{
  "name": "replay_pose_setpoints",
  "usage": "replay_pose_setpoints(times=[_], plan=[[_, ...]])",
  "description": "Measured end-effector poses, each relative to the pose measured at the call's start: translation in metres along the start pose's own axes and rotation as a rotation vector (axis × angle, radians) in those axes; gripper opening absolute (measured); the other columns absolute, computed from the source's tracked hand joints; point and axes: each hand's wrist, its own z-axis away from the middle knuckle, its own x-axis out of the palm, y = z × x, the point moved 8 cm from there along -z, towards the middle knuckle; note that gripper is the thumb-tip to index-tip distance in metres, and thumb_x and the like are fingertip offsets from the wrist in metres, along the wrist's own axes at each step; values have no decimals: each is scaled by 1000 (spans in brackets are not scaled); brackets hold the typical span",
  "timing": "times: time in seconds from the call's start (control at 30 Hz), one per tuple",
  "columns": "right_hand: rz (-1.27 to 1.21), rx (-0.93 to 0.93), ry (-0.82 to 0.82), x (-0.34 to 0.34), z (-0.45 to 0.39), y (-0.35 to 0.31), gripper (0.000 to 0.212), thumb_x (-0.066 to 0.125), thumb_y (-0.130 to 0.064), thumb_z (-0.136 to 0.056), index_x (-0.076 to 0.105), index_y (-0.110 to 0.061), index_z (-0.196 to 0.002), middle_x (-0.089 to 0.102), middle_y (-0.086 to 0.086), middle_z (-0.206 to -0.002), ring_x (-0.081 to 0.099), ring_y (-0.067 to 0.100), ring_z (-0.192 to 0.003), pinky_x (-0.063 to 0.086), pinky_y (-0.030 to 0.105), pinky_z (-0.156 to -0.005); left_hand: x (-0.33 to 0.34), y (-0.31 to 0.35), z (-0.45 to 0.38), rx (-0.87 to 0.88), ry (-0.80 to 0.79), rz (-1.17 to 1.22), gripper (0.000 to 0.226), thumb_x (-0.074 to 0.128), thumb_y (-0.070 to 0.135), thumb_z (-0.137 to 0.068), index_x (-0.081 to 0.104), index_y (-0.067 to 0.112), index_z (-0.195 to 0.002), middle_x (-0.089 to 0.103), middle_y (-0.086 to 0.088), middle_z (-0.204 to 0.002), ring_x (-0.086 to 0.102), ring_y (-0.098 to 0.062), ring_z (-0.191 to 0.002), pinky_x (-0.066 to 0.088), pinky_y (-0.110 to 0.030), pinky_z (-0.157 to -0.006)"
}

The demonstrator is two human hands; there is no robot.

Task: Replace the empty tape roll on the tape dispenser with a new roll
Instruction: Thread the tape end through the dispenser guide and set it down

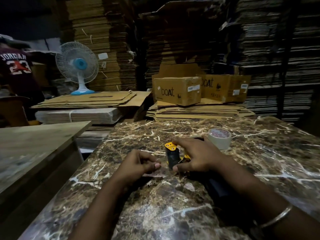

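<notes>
A black and yellow tape dispenser [172,155] lies on the brown marble table [173,213] near its middle. My right hand [195,155] rests over the dispenser, fingers spread around its body and gripping it. The dispenser's dark handle [219,187] runs back under my right wrist. My left hand [140,162] sits just left of the dispenser, thumb and fingers pinched together; whether a bit of tape is between them I cannot tell. A full roll of beige tape [220,138] lies flat on the table behind my right hand.
A wooden board [34,146] lies to the left of the table. Flattened cardboard stacks [199,111] and two "boat" boxes [178,90] stand behind the table. A white and blue fan [78,66] is at back left, near a person in a dark jersey [15,71].
</notes>
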Motion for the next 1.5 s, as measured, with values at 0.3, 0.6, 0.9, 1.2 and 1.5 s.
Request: replay_pose_setpoints(times=[0.3, 0.6, 0.9, 1.2, 1.5], plan=[[-30, 2, 28, -4, 3, -1, 100, 62, -85, -67, 34, -40, -152, 38, -14, -159, 39, 15, -145, 9, 60, -122, -31, -17, -11, -93, 89, 121, 4, 69, -7, -84, 72, -7, -87, 70, -22, -73, 66, -21, -58, 48, -23, -51], [-49, 18, 31, -3, 3, 2, 102, 62, -86, -64, 36, -40, -151, 38, -14, -159, 37, 14, -146, 12, 56, -123, -16, -1, -60, 79, 18, -72, 10, 65, -11, -85, 69, -3, -81, 73, -11, -78, 68, -14, -69, 55, -29, -66], [-40, 5, 40, 0, -1, 3, 105, 61, -88, -62, 36, -39, -152, 36, -14, -160, 32, 11, -148, -3, 58, -124, -19, -17, -65, -11, -59, 131, 12, 61, -15, -84, 67, -6, -80, 70, -13, -71, 67, -18, -64, 55, -27, -56], [-56, -3, 37, -2, -1, 1, 103, 63, -87, -63, 37, -41, -152, 36, -14, -160, 30, 12, -150, -4, 56, -123, -39, -31, -71, -49, 53, 83, 9, 67, -2, -86, 69, -9, -91, 68, -27, -84, 54, -18, -52, 43, -24, -45], [8, -42, -76, 3, -3, -2, 112, 69, -81, -61, 29, -31, -152, 28, -13, -163, 30, 11, -148, 4, 60, -122, -19, -22, -84, 68, 125, -29, 5, 68, 3, -89, 72, 2, -87, 73, -25, -90, 62, -25, -67, 47, -34, -60]])
